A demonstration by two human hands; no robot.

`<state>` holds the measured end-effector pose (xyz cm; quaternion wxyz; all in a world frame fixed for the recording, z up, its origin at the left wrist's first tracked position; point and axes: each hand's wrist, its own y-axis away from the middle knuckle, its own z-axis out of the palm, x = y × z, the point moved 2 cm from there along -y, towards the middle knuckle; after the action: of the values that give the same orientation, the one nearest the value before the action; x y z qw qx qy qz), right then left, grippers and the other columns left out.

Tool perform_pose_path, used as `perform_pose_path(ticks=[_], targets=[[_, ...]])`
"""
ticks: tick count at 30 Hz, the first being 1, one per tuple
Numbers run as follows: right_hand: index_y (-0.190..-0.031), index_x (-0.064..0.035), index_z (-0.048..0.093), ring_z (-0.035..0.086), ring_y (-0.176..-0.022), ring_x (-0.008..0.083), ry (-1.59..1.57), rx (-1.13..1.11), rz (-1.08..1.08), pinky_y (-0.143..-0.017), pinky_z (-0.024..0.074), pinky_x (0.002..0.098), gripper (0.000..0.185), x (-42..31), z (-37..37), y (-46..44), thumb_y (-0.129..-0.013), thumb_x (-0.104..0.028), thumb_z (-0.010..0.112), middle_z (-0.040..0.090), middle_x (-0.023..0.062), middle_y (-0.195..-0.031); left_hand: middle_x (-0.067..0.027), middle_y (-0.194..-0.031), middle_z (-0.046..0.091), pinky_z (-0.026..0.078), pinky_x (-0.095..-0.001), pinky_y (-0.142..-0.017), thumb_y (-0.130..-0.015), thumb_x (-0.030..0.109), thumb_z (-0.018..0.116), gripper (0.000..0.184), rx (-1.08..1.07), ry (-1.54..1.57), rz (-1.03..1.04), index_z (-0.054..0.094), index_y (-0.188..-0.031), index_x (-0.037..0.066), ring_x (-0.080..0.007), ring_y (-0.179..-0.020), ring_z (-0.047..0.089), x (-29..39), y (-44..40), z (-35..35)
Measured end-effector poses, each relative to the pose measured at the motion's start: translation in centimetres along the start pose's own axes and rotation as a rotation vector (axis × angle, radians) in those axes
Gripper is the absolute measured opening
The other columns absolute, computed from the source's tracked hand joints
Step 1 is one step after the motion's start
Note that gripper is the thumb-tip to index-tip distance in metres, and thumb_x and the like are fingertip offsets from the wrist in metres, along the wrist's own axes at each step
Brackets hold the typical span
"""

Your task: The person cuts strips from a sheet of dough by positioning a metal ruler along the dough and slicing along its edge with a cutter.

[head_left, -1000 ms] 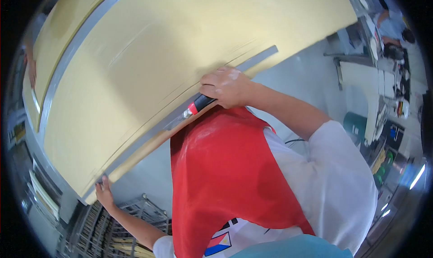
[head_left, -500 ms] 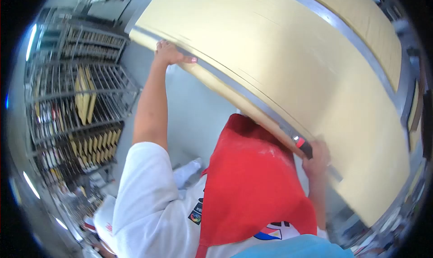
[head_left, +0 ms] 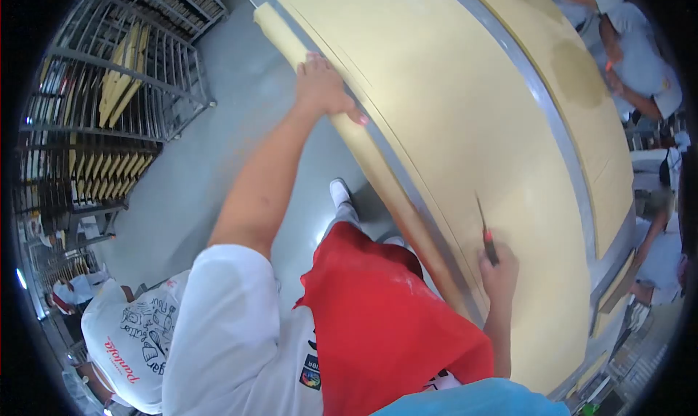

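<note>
My left hand (head_left: 323,89) lies on a long narrow strip of pale yellow dough (head_left: 374,170) at the table's near edge, its fingers stretched over the strip and the thumb apart. In my right hand (head_left: 499,272) is a knife (head_left: 489,245) with a dark and red handle, its thin blade pointing away from me over the wide dough sheet (head_left: 509,125). A thin line runs along the sheet near its close edge. Between strip and sheet, a band of grey metal table (head_left: 415,191) shows.
Across the table lies another dough sheet (head_left: 582,118), with co-workers (head_left: 632,53) along the far side. Wheeled racks (head_left: 134,67) with long yellow pieces stand on the left. A person in a printed white cap (head_left: 138,343) is at lower left.
My right hand has moved from the near dough edge onto the sheet, its knife blade now pointing away. My left hand stays on the strip while the view has turned and shifted.
</note>
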<state>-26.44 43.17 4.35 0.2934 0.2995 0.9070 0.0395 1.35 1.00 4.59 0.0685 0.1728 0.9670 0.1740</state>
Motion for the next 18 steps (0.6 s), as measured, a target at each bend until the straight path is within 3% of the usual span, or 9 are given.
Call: perform_pose_path(ticks=[3,7,9,12,14,18], targets=[[-0.124,-0.0062,0.069,0.068,-0.097,0.0448,-0.163,-0.064,-0.222,-0.084,0.0546,0.0475,0.035,-10.1,2.2,-10.6,-0.091,-0.015,0.067,0.071,0.0243,-0.104,-0.0358,-0.168,0.016,0.015,-0.0528,-0.13,-0.045,0.08,0.087,0.163,0.01,0.033,0.008,0.021,-0.156,-0.02,-0.0459,-0.16,0.011,-0.3,0.5,-0.2],[-0.153,-0.0096,0.045,0.065,-0.111,0.0491,-0.188,-0.046,-0.702,-0.094,0.052,0.0532,0.058,-24.9,8.8,-23.4,-0.097,-0.014,0.058,0.068,0.0281,-0.122,-0.0365,-0.167,0.019,0.011,-0.0538,-0.129,-0.05,0.072,0.09,0.154,0.09,0.157,0.019,0.024,-0.155,-0.02,-0.0473,-0.159,0.012,-0.6,0.8,0.4],[-0.158,-0.011,0.037,0.064,-0.11,0.0516,-0.068,-0.128,-0.718,-0.093,0.0509,0.0572,0.063,-32.5,11.9,-28.3,-0.097,-0.014,0.056,0.068,0.0301,-0.118,-0.0372,-0.167,0.018,0.01,-0.0537,-0.13,-0.051,0.071,0.09,0.154,0.109,0.191,0.011,0.023,-0.155,-0.021,-0.0481,-0.159,0.011,-0.6,0.9,0.4],[-0.158,-0.0109,0.036,0.067,-0.106,0.0494,0.047,-0.189,-0.727,-0.093,0.052,0.057,0.064,-42.2,15.8,-33.8,-0.097,-0.013,0.054,0.07,0.0312,-0.111,-0.0388,-0.167,0.014,0.006,-0.0534,-0.13,-0.052,0.069,0.091,0.153,0.078,0.214,0.037,0.022,-0.155,-0.02,-0.0494,-0.159,0.008,-0.7,1.2,-0.1],[-0.158,-0.0114,0.037,0.068,-0.106,0.0482,0.094,-0.194,-0.7,-0.093,0.0527,0.056,0.063,-46.6,18.8,-37.0,-0.097,-0.012,0.053,0.071,0.0309,-0.11,-0.0403,-0.166,0.011,0.005,-0.0525,-0.131,-0.047,0.069,0.093,0.161,0.006,0.233,0.058,0.017,-0.156,-0.021,-0.0501,-0.159,0.007,-1.2,1.1,-0.3],[-0.157,-0.0094,0.035,0.068,-0.101,0.0507,0.162,-0.167,-0.744,-0.092,0.0517,0.0581,0.063,-51.5,22.0,-40.7,-0.097,-0.014,0.053,0.071,0.0319,-0.105,-0.0413,-0.166,0.011,0.005,-0.0529,-0.131,-0.05,0.067,0.093,0.158,-0.032,0.296,0.105,0.016,-0.155,-0.022,-0.0509,-0.158,0.007,-2.1,1.0,-0.5]])
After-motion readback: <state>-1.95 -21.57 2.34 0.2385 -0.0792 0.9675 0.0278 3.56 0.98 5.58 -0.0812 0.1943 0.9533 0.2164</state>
